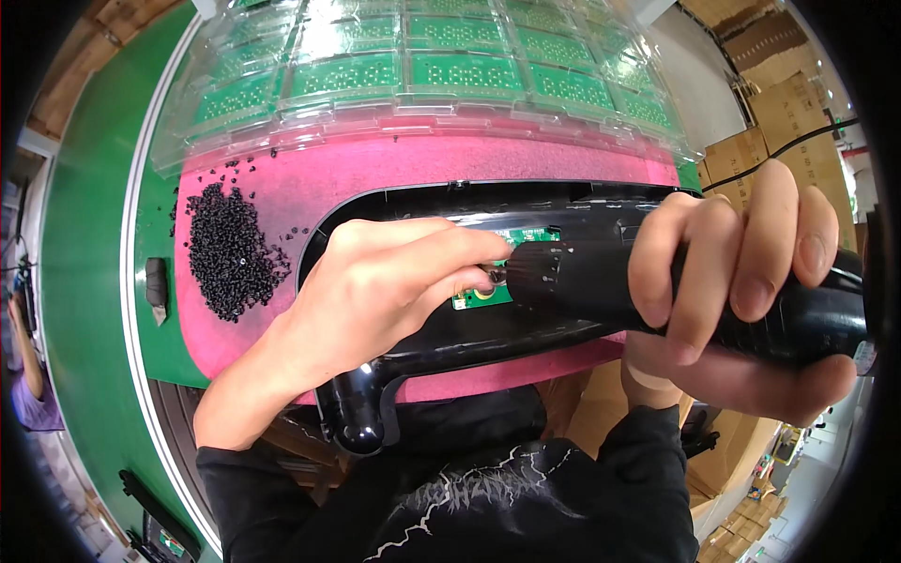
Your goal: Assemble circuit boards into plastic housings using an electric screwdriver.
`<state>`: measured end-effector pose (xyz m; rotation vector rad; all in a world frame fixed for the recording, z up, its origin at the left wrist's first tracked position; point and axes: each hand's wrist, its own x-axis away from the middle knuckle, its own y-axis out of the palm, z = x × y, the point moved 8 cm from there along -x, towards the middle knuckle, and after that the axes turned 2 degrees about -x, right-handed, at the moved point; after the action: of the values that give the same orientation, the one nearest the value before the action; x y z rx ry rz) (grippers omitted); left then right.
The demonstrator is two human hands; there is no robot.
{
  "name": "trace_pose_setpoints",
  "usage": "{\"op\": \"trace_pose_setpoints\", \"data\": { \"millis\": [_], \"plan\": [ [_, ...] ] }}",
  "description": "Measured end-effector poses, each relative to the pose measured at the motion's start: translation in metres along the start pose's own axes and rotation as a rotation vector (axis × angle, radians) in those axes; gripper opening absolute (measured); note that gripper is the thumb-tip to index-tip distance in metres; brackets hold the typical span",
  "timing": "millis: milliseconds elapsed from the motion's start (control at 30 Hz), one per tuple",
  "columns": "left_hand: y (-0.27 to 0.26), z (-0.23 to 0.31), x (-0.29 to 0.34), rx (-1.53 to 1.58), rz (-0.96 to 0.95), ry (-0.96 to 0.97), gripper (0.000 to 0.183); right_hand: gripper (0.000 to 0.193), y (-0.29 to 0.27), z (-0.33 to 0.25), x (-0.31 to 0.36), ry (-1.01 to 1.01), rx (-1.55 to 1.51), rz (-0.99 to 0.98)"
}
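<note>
My right hand (741,272) is wrapped round a thick black electric screwdriver (582,272), held level with its ribbed front end toward the left. Close to that end, the thumb and forefinger of my left hand (385,281) pinch together beside a small shiny metal part. What exactly they grip is hidden by the fingers. Both hands are over a long black plastic housing (450,352) with a rounded left end and a short leg pointing toward me. Inside it, partly covered by the fingers and tool, lies a green circuit board (483,298).
Left of the housing, a heap of small black screws (230,253) lies on the pink mat (300,159). Clear plastic trays (413,108) with green boards stand behind. A small dark object (157,286) rests on the green table (94,253). Cardboard boxes (793,122) are right; another person (36,394) is far left.
</note>
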<state>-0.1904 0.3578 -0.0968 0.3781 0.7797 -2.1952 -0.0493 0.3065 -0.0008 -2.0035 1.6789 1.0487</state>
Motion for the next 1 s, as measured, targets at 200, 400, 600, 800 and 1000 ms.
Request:
{"op": "trace_pose_setpoints", "data": {
  "millis": [200,400,600,800,1000],
  "plan": [
    [-0.003,0.003,0.004,-0.118,0.056,0.059,0.021,0.056,0.002,0.014,0.002,0.056,0.057,-0.004],
    [0.002,-0.006,0.008,-0.194,-0.073,-0.072,0.025,0.059,0.003,0.036,0.009,0.316,0.209,0.139],
    [-0.008,-0.020,0.012,-0.282,-0.070,-0.196,0.019,0.060,-0.002,0.050,0.019,0.411,0.256,0.223],
    [-0.002,-0.028,0.015,-0.346,-0.107,-0.284,0.008,0.058,-0.002,0.057,0.023,0.387,0.232,0.280],
    [0.005,-0.033,0.018,-0.337,-0.173,-0.333,0.010,0.057,-0.007,0.074,0.015,0.393,0.151,0.137]
  ]
}}
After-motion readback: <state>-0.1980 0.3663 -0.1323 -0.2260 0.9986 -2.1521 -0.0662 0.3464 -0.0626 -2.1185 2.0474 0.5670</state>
